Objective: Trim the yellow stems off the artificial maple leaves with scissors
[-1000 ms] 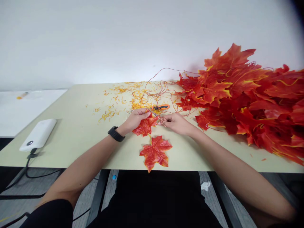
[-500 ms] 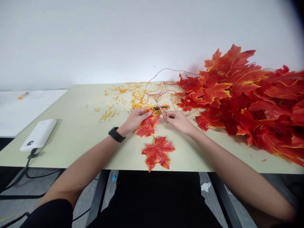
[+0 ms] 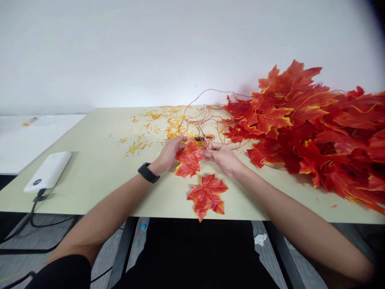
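Note:
An artificial red maple leaf [image 3: 190, 159] with yellow edges is pinched at its left edge by my left hand [image 3: 171, 154]. In my right hand [image 3: 221, 156] is a small pair of scissors [image 3: 204, 134], blades pointing away from me; the fingers of this hand also reach the leaf's right edge. A second maple leaf [image 3: 209, 194] hangs below, joined by a short yellow stem, its tip near the table's front edge. Just beyond my hands lies an orange and black utility knife [image 3: 208, 137], partly hidden behind the scissors.
A large heap of red maple leaves [image 3: 300, 128] fills the right side of the table [image 3: 99, 160]. Thin red-brown cord [image 3: 204, 112] trails from it. Yellow and orange trimmings [image 3: 153, 116] are scattered at the back. A white power bank [image 3: 49, 170] with a cable sits at left.
Both leaves have shifted slightly right, and the upper one is more spread open to view. My right fingers have come to its right edge, and the scissors have turned a little.

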`<state>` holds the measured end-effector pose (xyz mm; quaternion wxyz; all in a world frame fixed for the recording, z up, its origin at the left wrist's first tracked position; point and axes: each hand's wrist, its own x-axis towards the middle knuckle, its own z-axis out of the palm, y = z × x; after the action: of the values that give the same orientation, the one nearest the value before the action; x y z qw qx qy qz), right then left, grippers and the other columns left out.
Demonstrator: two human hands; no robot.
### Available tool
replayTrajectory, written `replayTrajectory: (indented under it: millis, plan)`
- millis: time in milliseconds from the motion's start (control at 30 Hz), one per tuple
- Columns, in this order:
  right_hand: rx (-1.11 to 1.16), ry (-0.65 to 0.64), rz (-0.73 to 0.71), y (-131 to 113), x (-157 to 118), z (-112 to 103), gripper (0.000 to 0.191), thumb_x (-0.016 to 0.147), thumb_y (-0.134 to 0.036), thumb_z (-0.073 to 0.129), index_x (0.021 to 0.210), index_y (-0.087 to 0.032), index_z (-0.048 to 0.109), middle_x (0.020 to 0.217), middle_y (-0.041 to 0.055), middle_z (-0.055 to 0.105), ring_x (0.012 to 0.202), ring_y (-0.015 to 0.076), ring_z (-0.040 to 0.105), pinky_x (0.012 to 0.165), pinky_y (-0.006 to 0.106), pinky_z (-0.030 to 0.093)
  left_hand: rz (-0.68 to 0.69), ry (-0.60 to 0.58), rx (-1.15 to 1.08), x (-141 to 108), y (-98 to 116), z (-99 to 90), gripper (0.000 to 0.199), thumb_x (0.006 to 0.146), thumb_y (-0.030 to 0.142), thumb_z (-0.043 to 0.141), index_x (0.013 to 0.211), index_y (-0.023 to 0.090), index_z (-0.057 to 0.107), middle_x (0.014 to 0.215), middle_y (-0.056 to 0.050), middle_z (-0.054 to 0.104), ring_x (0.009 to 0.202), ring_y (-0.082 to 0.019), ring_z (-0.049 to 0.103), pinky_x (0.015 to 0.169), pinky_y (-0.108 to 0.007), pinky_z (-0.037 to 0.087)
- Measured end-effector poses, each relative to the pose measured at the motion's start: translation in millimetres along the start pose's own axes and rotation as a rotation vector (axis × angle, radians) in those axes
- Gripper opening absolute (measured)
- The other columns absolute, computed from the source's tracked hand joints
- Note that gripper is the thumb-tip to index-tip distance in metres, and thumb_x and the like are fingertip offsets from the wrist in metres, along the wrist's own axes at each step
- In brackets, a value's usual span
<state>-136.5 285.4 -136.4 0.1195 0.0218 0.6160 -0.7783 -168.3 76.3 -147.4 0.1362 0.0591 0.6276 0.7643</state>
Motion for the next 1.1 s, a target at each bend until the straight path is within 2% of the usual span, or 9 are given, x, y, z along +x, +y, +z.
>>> replayTrajectory:
  millis: [133, 300, 467, 600, 767, 867, 1000, 1100]
  plan:
    - [0.035, -0.027, 0.023, -3.9, -1.4, -2.9, 0.06, 0.037, -0.029, 0.109, 0.06, -0.018, 0.055, 0.067, -0.0046, 0.058, 0.074, 0.0113, 0.06, 0.076, 0.027, 0.057, -0.075, -0.097, -0.063, -0.3, 5.0, -6.7, 0.032, 0.091, 0.038, 0.074, 0.114, 0.016, 0.079, 0.07, -0.001, 0.067, 0.057, -0.01, 0.058, 0.052, -0.02, 0.041]
    - [0.07, -0.062, 0.036, -3.4, -0.1, -8.7, 0.056, 0.042, -0.027, 0.108, 0.064, -0.018, 0.057, 0.073, -0.0042, 0.059, 0.078, 0.0111, 0.062, 0.078, 0.027, 0.057, -0.175, -0.295, -0.131, 0.0, 7.4, -12.4, 0.051, 0.085, 0.025, 0.082, 0.135, 0.018, 0.075, 0.102, -0.007, 0.08, 0.075, -0.012, 0.071, 0.068, -0.021, 0.055]
    - [0.054, -0.072, 0.025, -2.7, 1.7, -14.0, 0.053, 0.049, -0.028, 0.106, 0.068, -0.018, 0.058, 0.078, -0.0028, 0.061, 0.078, 0.011, 0.062, 0.08, 0.029, 0.057, -0.147, -0.351, -0.152, 0.5, 4.7, -13.2, 0.054, 0.073, 0.004, 0.079, 0.124, 0.024, 0.08, 0.079, 0.002, 0.069, 0.06, -0.006, 0.059, 0.058, -0.017, 0.048]
    - [0.038, -0.075, 0.042, -4.4, 0.2, -11.7, 0.055, 0.048, -0.029, 0.106, 0.068, -0.018, 0.056, 0.076, -0.0038, 0.058, 0.077, 0.0113, 0.062, 0.08, 0.029, 0.057, -0.056, -0.326, -0.058, 0.6, 1.6, -11.6, 0.048, 0.076, 0.008, 0.081, 0.122, 0.024, 0.078, 0.075, 0.004, 0.065, 0.057, -0.004, 0.055, 0.055, -0.015, 0.045]
    - [0.064, -0.108, 0.09, -2.6, -1.2, -8.2, 0.05, 0.048, -0.024, 0.104, 0.07, -0.018, 0.059, 0.076, -0.004, 0.061, 0.076, 0.0106, 0.062, 0.079, 0.028, 0.058, 0.059, -0.298, -0.003, 4.5, -5.9, -10.2, 0.037, 0.071, 0.013, 0.087, 0.107, 0.021, 0.081, 0.106, -0.004, 0.079, 0.079, -0.01, 0.071, 0.071, -0.021, 0.058]
    - [0.08, -0.12, 0.123, -0.2, -1.0, -7.9, 0.046, 0.049, -0.019, 0.103, 0.074, -0.017, 0.064, 0.081, -0.0032, 0.066, 0.078, 0.0107, 0.064, 0.08, 0.027, 0.057, 0.171, -0.24, 0.088, 5.8, -7.7, -10.2, 0.024, 0.073, 0.015, 0.085, 0.097, 0.02, 0.084, 0.109, -0.005, 0.08, 0.088, -0.012, 0.072, 0.078, -0.023, 0.057]
    - [0.104, -0.125, 0.134, 1.7, 0.0, -7.9, 0.043, 0.051, -0.016, 0.101, 0.079, -0.017, 0.068, 0.083, -0.003, 0.068, 0.078, 0.0104, 0.064, 0.079, 0.027, 0.056, 0.31, -0.241, 0.206, 5.5, -6.3, -10.7, 0.023, 0.075, 0.013, 0.08, 0.094, 0.024, 0.088, 0.115, -0.006, 0.08, 0.107, -0.015, 0.072, 0.093, -0.027, 0.055]
    - [0.111, -0.126, 0.135, 1.7, 0.1, -7.5, 0.044, 0.052, -0.017, 0.102, 0.075, -0.018, 0.065, 0.079, -0.0035, 0.066, 0.076, 0.0109, 0.063, 0.08, 0.029, 0.057, 0.368, -0.235, 0.257, 3.3, -3.5, -10.7, 0.016, 0.081, 0.019, 0.08, 0.092, 0.025, 0.089, 0.119, -0.007, 0.078, 0.109, -0.016, 0.071, 0.094, -0.028, 0.054]
